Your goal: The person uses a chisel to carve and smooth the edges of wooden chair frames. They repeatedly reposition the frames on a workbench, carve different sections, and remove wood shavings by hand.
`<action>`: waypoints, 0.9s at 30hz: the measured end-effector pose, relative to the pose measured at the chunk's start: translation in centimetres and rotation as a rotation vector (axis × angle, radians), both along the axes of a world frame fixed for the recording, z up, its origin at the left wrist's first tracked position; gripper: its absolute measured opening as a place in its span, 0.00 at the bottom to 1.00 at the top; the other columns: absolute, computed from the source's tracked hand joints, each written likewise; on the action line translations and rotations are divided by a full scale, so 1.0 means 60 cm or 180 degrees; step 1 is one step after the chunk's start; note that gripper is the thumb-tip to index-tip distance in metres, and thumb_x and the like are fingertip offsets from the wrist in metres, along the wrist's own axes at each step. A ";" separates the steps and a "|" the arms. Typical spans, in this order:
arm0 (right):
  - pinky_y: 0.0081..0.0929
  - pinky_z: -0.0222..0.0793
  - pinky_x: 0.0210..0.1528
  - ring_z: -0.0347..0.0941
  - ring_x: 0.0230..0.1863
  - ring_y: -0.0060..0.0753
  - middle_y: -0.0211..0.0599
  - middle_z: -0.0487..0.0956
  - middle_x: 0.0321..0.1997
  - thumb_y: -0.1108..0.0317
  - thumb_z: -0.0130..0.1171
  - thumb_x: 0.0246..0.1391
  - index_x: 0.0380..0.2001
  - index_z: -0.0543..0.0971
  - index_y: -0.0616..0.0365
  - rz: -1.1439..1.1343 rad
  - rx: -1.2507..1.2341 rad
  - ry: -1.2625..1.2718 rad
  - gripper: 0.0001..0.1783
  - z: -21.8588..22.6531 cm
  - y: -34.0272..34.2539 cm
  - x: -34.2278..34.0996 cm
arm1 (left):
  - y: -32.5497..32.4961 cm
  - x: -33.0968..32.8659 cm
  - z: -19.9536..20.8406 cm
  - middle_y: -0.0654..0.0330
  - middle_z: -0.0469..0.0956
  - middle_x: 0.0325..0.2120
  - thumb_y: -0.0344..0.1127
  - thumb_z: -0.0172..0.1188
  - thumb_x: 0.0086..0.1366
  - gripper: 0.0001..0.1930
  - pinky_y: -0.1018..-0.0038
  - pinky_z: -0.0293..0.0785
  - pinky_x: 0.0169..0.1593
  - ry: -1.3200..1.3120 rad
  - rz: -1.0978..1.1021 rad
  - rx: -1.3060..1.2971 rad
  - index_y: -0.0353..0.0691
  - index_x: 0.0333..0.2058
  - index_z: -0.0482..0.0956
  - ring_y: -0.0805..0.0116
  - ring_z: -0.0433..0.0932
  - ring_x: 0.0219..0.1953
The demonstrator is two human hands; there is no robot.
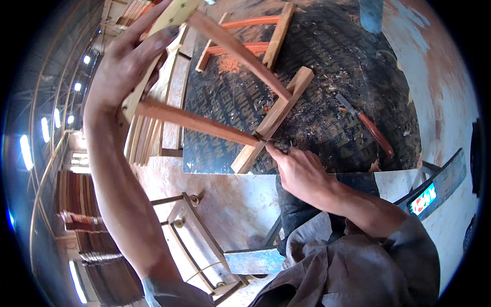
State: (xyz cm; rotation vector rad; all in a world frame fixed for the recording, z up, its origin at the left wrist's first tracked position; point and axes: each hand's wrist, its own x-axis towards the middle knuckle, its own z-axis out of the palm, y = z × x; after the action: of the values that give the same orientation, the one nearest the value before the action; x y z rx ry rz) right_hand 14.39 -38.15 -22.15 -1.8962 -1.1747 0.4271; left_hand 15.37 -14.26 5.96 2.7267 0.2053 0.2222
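Observation:
My left hand (pixel 117 74) is wrapped round the pale upper rail of a wooden frame (pixel 199 124), which is held tilted at the upper left. Two reddish-brown rungs run from that rail to a lighter rail lying across the dark board (pixel 332 148). At the joint of the nearer rung and lighter rail, my right hand (pixel 307 173) has its index fingertip against the wood, its other fingers curled. A small dark bit shows at this joint; what those fingers hold, if anything, is hidden. To the right lies a narrow-bladed tool with a red-orange handle (pixel 376 134).
Another wooden frame (pixel 279 37) with orange rungs lies at the board's far side. Wood shavings are scattered over the board. A lit phone (pixel 423 200) rests on a bluish plank at the right. Below left stands a metal frame (pixel 204 225); stacked wood (pixel 76 194) is at the left.

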 end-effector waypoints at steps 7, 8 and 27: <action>0.51 0.76 0.39 0.80 0.35 0.61 0.59 0.80 0.34 0.79 0.57 0.59 0.67 0.72 0.60 0.0094 -0.0278 0.0004 0.31 0.019 -0.050 -0.038 | 0.012 -0.004 0.019 0.56 0.83 0.54 0.46 0.64 0.72 0.32 0.71 0.73 0.59 0.0091 0.0053 0.0376 0.48 0.72 0.68 0.68 0.79 0.55; 0.52 0.75 0.42 0.79 0.37 0.61 0.58 0.79 0.35 0.81 0.57 0.59 0.67 0.72 0.60 0.0196 -0.0309 0.0157 0.32 0.018 -0.050 -0.047 | 0.012 -0.007 0.020 0.56 0.83 0.54 0.46 0.63 0.72 0.32 0.71 0.73 0.59 0.0103 -0.0037 0.0439 0.49 0.72 0.68 0.68 0.79 0.55; 0.55 0.75 0.40 0.78 0.34 0.66 0.61 0.79 0.32 0.79 0.57 0.61 0.68 0.72 0.61 -0.0141 -0.0103 -0.0168 0.31 0.005 -0.011 -0.097 | 0.009 0.010 0.009 0.52 0.82 0.58 0.55 0.64 0.69 0.32 0.66 0.71 0.66 -0.0065 0.0035 0.0895 0.53 0.68 0.73 0.57 0.79 0.61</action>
State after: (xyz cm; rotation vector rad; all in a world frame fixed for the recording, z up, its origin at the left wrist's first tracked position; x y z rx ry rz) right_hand 8.57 -38.80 -21.82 -1.9685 -1.1641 0.3760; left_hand 16.00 -13.75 6.47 3.0006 0.1961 0.3024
